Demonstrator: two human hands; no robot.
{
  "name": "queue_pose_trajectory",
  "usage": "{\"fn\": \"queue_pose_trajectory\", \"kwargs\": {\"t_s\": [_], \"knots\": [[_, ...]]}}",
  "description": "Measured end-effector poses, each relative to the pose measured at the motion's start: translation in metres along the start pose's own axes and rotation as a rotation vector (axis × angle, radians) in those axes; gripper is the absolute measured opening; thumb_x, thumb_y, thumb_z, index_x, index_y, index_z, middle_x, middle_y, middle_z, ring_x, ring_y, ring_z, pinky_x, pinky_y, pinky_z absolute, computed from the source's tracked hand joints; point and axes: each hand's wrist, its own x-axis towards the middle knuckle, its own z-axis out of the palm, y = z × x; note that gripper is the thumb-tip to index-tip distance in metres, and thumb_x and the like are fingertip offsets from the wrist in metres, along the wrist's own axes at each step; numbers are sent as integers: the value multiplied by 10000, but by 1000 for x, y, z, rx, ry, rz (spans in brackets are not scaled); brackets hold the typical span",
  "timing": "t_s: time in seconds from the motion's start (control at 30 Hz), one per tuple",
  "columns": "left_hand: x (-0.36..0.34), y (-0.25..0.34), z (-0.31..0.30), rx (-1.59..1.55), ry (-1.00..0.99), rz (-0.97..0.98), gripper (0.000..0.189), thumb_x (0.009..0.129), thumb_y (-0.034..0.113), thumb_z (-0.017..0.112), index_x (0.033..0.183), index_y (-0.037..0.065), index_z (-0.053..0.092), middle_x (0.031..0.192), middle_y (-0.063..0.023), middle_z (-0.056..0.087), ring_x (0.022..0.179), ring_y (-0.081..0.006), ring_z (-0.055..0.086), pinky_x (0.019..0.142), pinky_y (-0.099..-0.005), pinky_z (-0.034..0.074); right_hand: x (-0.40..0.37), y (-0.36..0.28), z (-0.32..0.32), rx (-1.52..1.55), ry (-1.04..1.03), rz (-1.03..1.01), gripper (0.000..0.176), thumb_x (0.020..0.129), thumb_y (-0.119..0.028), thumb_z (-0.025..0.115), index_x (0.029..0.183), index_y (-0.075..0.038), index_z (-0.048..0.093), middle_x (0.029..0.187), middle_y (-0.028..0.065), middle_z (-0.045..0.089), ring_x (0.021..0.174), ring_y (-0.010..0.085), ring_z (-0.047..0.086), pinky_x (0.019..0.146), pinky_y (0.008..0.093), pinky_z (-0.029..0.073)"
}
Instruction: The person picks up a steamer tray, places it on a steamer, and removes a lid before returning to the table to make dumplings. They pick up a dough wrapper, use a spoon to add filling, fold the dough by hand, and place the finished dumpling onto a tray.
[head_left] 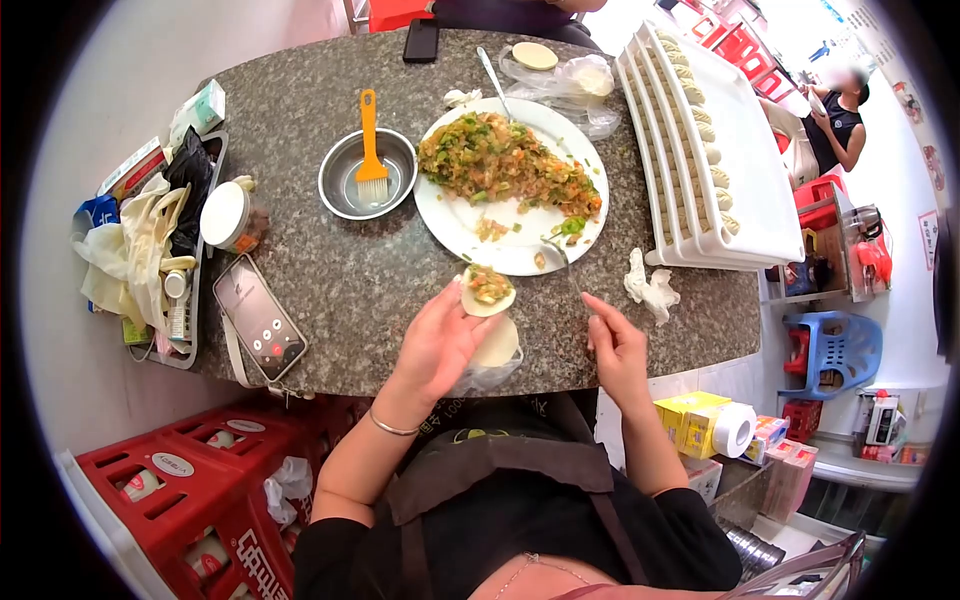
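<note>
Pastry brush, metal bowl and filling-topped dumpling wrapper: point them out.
Pastry brush [370, 150], head view: orange handle.
Metal bowl [337, 171], head view: bare inner wall.
Filling-topped dumpling wrapper [484, 309], head view: bare lower edge.

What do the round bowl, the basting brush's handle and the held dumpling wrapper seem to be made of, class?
Round bowl: probably stainless steel; grey, shiny, with bright reflections.
Basting brush's handle: likely plastic; smooth, uniform orange.
Dumpling wrapper: apparently dough; pale, matte, thin.

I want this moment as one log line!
left hand: holds wrapper topped with filling; right hand: holds nothing; plate: more filling; orange brush: in metal bowl
</note>
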Motion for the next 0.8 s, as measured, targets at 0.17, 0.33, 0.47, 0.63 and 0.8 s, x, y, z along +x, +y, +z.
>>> {"fn": "queue_pose_trajectory", "kwargs": {"t_s": [0.17, 0.33, 0.47, 0.63, 0.8], "knots": [[6, -3, 3, -53, -4, -18, 389, 1003, 231, 434, 1275, -46, 411, 1293, -184, 504, 1219, -284, 498, 1075, -416, 389, -8, -6, 25, 33, -148, -46, 313, 928, -46, 522, 1229, -53, 607, 680, 17, 557, 609, 69, 502, 573, 238, 436], [4, 11, -5, -19, 19, 37, 400, 1007, 243, 420, 1274, -55, 411, 1299, -193, 500, 1220, -283, 497, 1076, -416, 390, 26, -21, 27, -32, -243, -182, 311, 912, -26, 534, 1210, -51, 622, 684, 32, 565, 603, 82, 509, 587, 236, 444], [-1, 19, -3, 28, 40, 72, 415, 1010, 249, 408, 1287, -61, 409, 1295, -195, 505, 1213, -284, 507, 1066, -407, 409, 31, -24, 17, -13, -360, -203, 323, 900, -11, 517, 1204, -60, 616, 692, 91, 586, 588, 145, 546, 599, 281, 474], [-5, 25, 4, 107, 3, 64, 431, 1011, 224, 398, 1333, -62, 387, 1301, -182, 508, 1199, -275, 526, 1025, -409, 454, 28, -33, 3, 77, -497, 2, 338, 882, -3, 546, 1199, -82, 635, 666, 48, 564, 594, 114, 545, 574, 269, 459], [9, 33, 13, 140, -31, 78, 417, 1010, 222, 403, 1321, -56, 414, 1287, -173, 524, 1165, -261, 552, 999, -395, 477, 34, -35, 3, -192, -259, -437, 311, 852, 0, 601, 1150, -66, 663, 687, 75, 581, 586, 145, 540, 552, 273, 433]]}}
